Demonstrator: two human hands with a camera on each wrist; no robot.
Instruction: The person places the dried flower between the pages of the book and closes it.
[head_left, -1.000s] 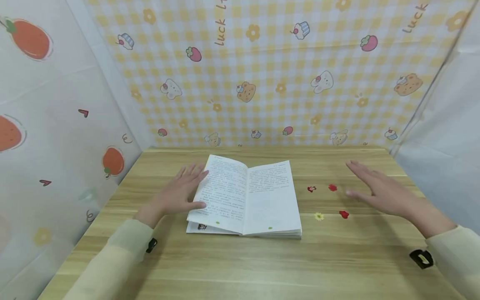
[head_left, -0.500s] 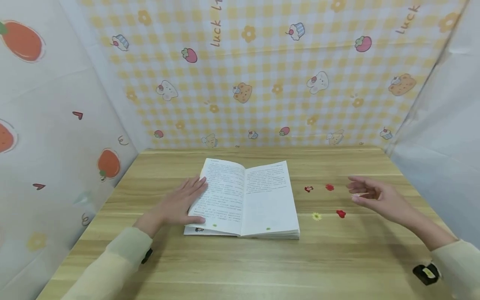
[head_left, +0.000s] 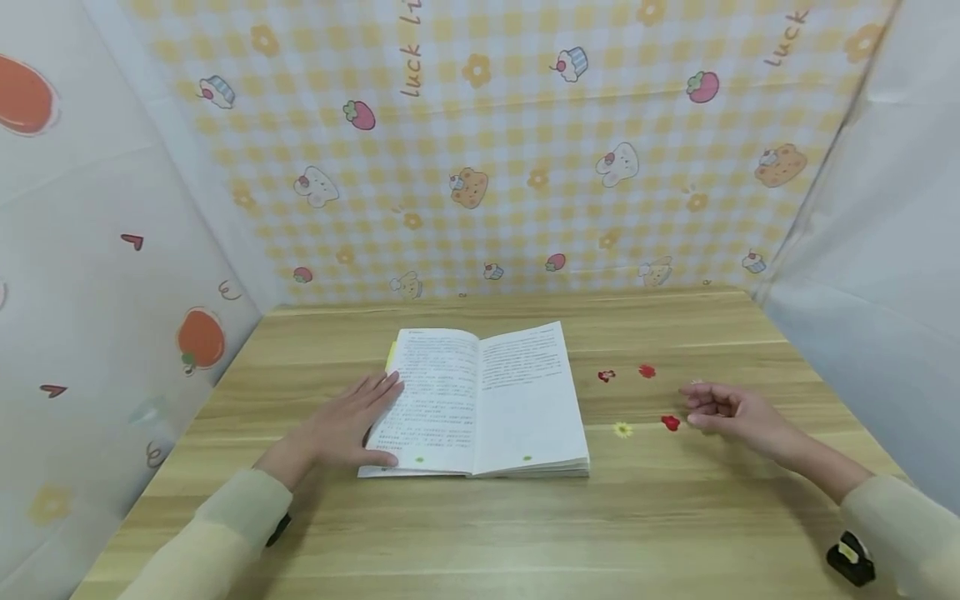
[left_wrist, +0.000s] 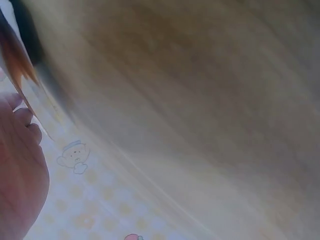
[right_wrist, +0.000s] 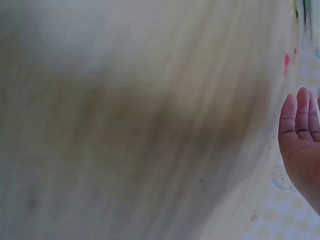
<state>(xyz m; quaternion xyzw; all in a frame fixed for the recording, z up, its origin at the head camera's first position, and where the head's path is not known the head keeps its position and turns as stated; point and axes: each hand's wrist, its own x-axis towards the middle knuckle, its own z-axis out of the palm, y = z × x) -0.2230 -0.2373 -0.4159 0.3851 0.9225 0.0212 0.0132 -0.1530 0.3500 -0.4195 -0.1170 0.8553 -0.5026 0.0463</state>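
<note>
An open book (head_left: 525, 417) with printed pages lies on the wooden table. My left hand (head_left: 341, 425) rests on the outer edge of its left page, fingers spread and thumb near the lower corner. To the right of the book lie small flat flowers: a yellow one (head_left: 623, 430), a dark red and white one (head_left: 606, 376), a red one (head_left: 647, 371) and a deep red one (head_left: 670, 423). My right hand (head_left: 742, 417) hovers beside the deep red flower, fingers loosely bent and holding nothing. A tiny pale thing (head_left: 696, 382) shows just behind its fingers.
The wooden table (head_left: 420, 533) runs back to a yellow checked cloth (head_left: 517, 125) hung behind it. White printed cloth (head_left: 90, 317) hangs on the left, and plain white cloth (head_left: 885, 292) on the right.
My left hand has come down toward me, pressing the left page flatter over the cover. My right hand has lowered toward the deep red flower, its fingers bending from straight.
</note>
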